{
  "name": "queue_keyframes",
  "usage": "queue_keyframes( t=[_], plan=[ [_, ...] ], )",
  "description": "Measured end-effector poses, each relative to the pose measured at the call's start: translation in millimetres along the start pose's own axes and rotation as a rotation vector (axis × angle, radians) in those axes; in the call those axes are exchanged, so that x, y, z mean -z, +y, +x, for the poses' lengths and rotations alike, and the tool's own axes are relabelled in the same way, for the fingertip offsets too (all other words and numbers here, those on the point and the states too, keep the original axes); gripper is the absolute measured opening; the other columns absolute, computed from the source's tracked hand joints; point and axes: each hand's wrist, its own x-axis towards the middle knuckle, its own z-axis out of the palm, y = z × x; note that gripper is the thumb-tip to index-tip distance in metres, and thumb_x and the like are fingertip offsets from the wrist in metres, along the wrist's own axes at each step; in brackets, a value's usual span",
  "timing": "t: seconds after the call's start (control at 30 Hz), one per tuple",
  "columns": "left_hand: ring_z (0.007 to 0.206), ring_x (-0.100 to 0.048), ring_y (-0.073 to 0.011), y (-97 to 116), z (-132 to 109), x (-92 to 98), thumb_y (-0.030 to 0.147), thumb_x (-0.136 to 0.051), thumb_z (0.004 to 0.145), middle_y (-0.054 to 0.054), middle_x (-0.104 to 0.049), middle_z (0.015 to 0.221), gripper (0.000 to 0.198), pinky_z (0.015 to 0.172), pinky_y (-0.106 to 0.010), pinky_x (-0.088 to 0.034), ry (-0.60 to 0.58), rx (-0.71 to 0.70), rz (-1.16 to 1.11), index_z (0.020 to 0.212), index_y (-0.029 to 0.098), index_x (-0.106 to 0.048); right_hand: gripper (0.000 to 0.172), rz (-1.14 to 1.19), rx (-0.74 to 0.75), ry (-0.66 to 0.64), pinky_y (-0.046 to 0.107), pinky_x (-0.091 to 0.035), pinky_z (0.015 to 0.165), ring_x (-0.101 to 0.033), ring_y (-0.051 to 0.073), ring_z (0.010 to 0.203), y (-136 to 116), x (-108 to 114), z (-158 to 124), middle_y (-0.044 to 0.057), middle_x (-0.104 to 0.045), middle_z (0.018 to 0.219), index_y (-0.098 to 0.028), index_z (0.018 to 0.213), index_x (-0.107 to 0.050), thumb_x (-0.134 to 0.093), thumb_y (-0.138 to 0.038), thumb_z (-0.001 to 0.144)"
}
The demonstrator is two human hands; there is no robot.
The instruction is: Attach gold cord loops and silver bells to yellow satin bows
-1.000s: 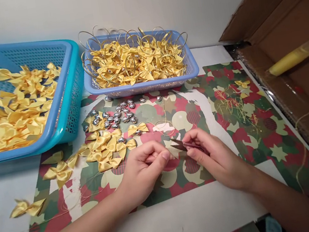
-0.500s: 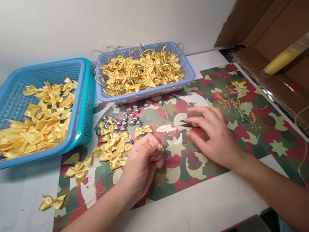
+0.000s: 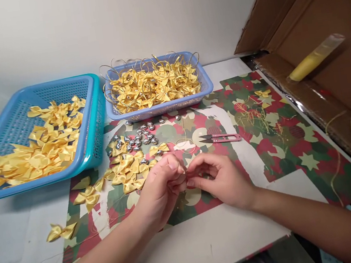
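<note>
My left hand (image 3: 165, 185) is closed in a pinch above the patterned sheet; what its fingers hold is hidden. Right against it, my right hand (image 3: 218, 178) pinches with thumb and forefinger at the left fingertips, on something too small to make out. Pink thread snips (image 3: 224, 138) lie just beyond my right hand, blades pointing left. Yellow satin bows (image 3: 130, 167) are heaped to the left of my left hand. Behind them are several silver jingle bells (image 3: 144, 134), one beside a bow (image 3: 158, 148). A loop of thin gold cord (image 3: 185, 134) lies near the snips.
A blue basket (image 3: 91, 131) of yellow bows stands at left, nested in a teal one. Another blue basket (image 3: 162, 108) holds bows with gold wire loops. Cord scraps (image 3: 252, 113) lie at right, beside a cardboard box (image 3: 302, 11) with a yellow-filled tube (image 3: 316, 58).
My right hand has left the thread snips on the sheet and moved left to meet my left hand. The left hand stays closed in nearly the same place. The view has shifted slightly.
</note>
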Motion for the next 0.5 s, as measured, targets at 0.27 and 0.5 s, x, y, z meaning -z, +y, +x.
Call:
queue_keyframes(
  t=[0.27,0.5],
  plan=[
    [0.049,-0.018,-0.0059,1,-1,-1.2,0.029,-0.073,0.071,0.009,-0.031,0.055,0.03,0.044,-0.015,-0.024,0.004,0.04,0.02,0.06,0.017,-0.049,0.027,0.091,-0.23,-0.077,0.028,-0.059,0.076,-0.069,0.013,0.076,-2,7,2,0.0,-0.071,0.081,-0.019,0.083,-0.066,-0.086,-0.025,0.065],
    [0.052,-0.022,-0.0077,-5,-2,12.1,0.034,-0.07,0.081,0.008,-0.032,0.056,0.033,0.047,-0.017,-0.025,-0.027,-0.036,0.147,0.061,0.017,-0.049,0.009,-0.173,-0.154,-0.165,0.03,-0.055,0.068,-0.065,0.016,0.076,-15,18,-1,0.005,-0.07,0.084,-0.018,0.083,-0.071,-0.064,-0.024,0.084]
  ],
)
